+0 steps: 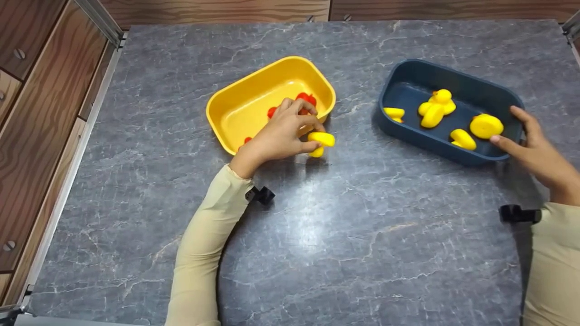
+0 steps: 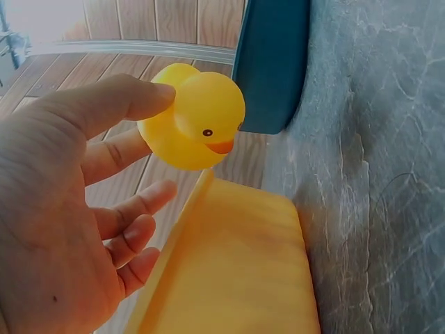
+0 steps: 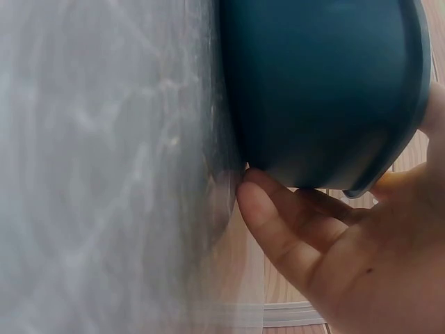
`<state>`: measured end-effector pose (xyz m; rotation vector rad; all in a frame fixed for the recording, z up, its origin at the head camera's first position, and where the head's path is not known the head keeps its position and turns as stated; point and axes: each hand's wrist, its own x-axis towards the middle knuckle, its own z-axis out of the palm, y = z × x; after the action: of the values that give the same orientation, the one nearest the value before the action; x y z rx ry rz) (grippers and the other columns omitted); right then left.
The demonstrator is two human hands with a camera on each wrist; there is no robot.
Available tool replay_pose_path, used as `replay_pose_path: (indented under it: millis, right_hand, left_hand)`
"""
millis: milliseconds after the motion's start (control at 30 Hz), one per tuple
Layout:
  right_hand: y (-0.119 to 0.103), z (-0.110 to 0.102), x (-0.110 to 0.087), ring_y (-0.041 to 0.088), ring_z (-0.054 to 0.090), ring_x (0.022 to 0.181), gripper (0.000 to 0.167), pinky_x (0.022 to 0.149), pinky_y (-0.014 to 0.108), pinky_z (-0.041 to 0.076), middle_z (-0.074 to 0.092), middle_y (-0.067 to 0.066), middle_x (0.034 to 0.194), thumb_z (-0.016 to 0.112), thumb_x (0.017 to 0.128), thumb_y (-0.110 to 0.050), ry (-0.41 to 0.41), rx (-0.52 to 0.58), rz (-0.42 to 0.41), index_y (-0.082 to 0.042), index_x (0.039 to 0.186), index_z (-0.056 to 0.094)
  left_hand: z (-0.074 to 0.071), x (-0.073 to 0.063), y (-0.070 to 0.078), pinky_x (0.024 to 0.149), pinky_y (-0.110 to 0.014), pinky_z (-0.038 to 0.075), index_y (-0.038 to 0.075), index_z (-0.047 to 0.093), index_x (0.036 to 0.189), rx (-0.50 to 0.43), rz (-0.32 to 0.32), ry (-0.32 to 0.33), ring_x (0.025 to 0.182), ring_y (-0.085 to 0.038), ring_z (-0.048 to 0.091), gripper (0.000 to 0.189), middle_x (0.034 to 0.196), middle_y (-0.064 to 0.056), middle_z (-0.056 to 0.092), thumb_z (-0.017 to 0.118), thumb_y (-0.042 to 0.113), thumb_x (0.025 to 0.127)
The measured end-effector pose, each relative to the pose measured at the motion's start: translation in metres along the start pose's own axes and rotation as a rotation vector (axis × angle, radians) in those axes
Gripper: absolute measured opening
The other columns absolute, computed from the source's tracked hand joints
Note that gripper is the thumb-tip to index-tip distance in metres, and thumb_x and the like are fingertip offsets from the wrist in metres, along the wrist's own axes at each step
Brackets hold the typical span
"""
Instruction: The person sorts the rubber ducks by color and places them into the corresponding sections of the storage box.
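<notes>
Between thumb and index finger, my left hand (image 1: 280,135) pinches a yellow rubber duck (image 1: 324,139). The duck's orange beak and dark eye show in the left wrist view, where the other fingers are loosely bent. This hand is over the front right side of the yellow bin (image 1: 247,106), covering part of the small red objects (image 1: 306,98) inside. My right hand (image 1: 543,154) grips the right end of the dark blue bin (image 1: 426,142), thumb over the rim and other fingertips low against the outer wall. Several yellow rubber ducks (image 1: 439,104) lie in the blue bin, some tipped over.
Both bins stand on a grey marbled tabletop (image 1: 353,253), with a gap between them. Wood-patterned panels (image 1: 217,11) run along the back and left side. Black wrist mounts (image 1: 260,194) stick out from both sleeves.
</notes>
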<state>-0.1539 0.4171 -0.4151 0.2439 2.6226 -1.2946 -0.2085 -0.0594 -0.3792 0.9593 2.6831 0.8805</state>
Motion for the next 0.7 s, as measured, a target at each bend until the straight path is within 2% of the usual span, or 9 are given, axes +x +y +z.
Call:
replay_pose_path:
  millis: [433, 700]
  right_hand:
    - [-0.0015, -0.0006, -0.0019, 0.036, -0.025, 0.143, 0.084, 0.112, 0.06, -0.012, -0.03, 0.016, 0.156, 0.048, 0.099, -0.037, -0.016, -0.017, -0.012, -0.019, 0.155, -0.012]
    - [-0.0011, -0.0008, -0.0008, 0.039, -0.024, 0.143, 0.086, 0.112, 0.062, -0.011, -0.029, 0.019, 0.155, 0.049, 0.098, -0.04, -0.009, -0.022, 0.004, -0.018, 0.155, -0.011]
  left_hand:
    - [-0.002, -0.0019, 0.0046, 0.093, -0.034, 0.033, 0.018, 0.073, 0.103, -0.05, 0.055, 0.025, 0.109, -0.022, 0.04, 0.023, 0.117, -0.003, 0.056, 0.074, 0.03, 0.083]
    - [-0.0044, -0.003, 0.0077, 0.089, -0.032, 0.034, 0.016, 0.072, 0.103, -0.067, 0.1, 0.064, 0.104, -0.022, 0.041, 0.024, 0.112, -0.003, 0.057, 0.073, 0.03, 0.084]
